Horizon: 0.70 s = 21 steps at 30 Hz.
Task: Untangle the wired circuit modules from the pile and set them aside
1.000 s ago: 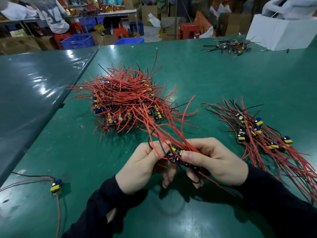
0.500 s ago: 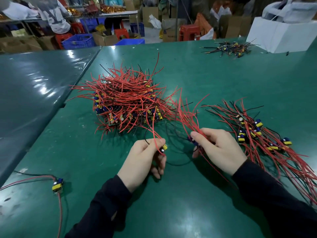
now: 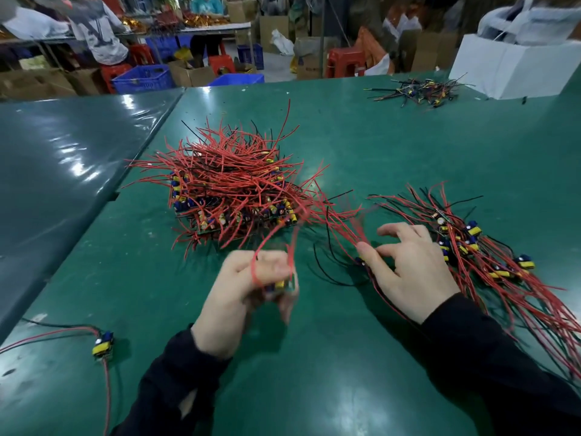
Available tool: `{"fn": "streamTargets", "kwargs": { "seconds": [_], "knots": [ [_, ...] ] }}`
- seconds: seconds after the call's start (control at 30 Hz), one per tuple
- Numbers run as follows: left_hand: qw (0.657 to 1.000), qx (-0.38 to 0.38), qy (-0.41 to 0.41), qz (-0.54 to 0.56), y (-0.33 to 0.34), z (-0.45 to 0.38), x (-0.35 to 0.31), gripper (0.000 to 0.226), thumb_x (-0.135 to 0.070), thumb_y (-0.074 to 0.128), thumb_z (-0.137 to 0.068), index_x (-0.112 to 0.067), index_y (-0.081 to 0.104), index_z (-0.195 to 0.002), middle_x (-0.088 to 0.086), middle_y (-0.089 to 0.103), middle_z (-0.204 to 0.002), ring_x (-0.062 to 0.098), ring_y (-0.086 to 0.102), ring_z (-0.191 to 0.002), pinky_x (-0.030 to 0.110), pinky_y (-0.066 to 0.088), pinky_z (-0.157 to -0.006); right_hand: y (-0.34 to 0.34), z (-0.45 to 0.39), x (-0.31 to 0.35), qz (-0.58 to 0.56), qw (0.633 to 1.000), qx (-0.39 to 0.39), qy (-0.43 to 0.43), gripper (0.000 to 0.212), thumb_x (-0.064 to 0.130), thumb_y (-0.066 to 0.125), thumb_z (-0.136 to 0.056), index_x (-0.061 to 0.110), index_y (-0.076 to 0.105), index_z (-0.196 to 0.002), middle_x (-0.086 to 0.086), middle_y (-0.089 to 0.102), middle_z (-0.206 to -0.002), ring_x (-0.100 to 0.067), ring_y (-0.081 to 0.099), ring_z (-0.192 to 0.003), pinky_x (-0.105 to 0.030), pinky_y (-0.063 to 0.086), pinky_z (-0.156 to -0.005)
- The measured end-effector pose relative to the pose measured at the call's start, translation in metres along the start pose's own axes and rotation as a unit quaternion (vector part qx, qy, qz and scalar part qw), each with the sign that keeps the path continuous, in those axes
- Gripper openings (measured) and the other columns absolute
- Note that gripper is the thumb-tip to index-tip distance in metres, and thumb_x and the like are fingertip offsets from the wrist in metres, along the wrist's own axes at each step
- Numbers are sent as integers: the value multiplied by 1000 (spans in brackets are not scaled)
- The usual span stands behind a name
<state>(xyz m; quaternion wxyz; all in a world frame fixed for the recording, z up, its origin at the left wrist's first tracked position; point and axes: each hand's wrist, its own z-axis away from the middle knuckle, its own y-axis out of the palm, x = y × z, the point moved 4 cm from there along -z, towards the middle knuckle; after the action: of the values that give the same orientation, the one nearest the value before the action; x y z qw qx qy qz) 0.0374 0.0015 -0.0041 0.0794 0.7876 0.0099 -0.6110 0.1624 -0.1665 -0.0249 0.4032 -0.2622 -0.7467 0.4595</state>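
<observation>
A tangled pile of circuit modules (image 3: 226, 190) with red and black wires sits in the middle of the green table (image 3: 314, 372). My left hand (image 3: 245, 294) grips one small yellow-and-blue module (image 3: 279, 284), and its red wire loops up over my fingers. My right hand (image 3: 408, 265) pinches a module (image 3: 360, 261) whose red wires fan up toward the pile. To the right lies the sorted group of modules (image 3: 478, 247), wires trailing toward the near right edge.
A single module (image 3: 102, 343) with red and black wires lies at the near left. Another small bundle (image 3: 418, 91) lies at the far right beside a white box (image 3: 509, 67). A second table (image 3: 56, 171) adjoins on the left. People and crates fill the background.
My hands have drawn apart, each taking a module out of the shared bundle. My right hand has moved right, toward the sorted group. My left hand has dropped lower.
</observation>
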Motion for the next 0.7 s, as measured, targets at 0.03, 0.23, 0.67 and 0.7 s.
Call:
{"fn": "streamTargets", "kwargs": {
  "seconds": [0.03, 0.23, 0.67, 0.7],
  "knots": [
    [992, 109, -26, 50, 9, 2, -2, 33, -36, 63, -67, -8, 55, -53, 8, 48, -48, 20, 42, -44, 27, 35, -43, -1, 0, 0, 17, 1000, 0, -1, 58, 58, 36, -90, 18, 77, -80, -3, 54, -127, -22, 34, -122, -38, 30, -94],
    [927, 321, -193, 30, 27, 19, 9, 23, -29, 68, -68, -21, 51, -54, 7, 38, -51, 15, 44, -44, 20, 40, -43, -19, 4, 12, -217, 965, -137, -52, 38, 31, 41, -92, 12, 68, -110, -3, 53, -131, -14, 45, -123, -34, 35, -104],
    [973, -29, -226, -46, -3, -1, 25, 29, -21, 60, -86, -13, 50, -60, 2, 44, -45, 10, 38, -34, 16, 24, -38, 11, 26, 50, -535, 797, 280, -3, 58, 52, 47, -88, -1, 70, -95, -12, 66, -67, -21, 58, -53, -18, 39, -48],
    [969, -60, -237, -30, -6, 0, 28, 28, -19, 58, -87, -13, 50, -61, 2, 44, -45, 9, 37, -34, 16, 21, -39, 11, 27, 50, -518, 801, 299, -12, 59, 52, 48, -90, -2, 70, -93, -8, 65, -64, -15, 54, -51, -15, 36, -47]
  ]
}}
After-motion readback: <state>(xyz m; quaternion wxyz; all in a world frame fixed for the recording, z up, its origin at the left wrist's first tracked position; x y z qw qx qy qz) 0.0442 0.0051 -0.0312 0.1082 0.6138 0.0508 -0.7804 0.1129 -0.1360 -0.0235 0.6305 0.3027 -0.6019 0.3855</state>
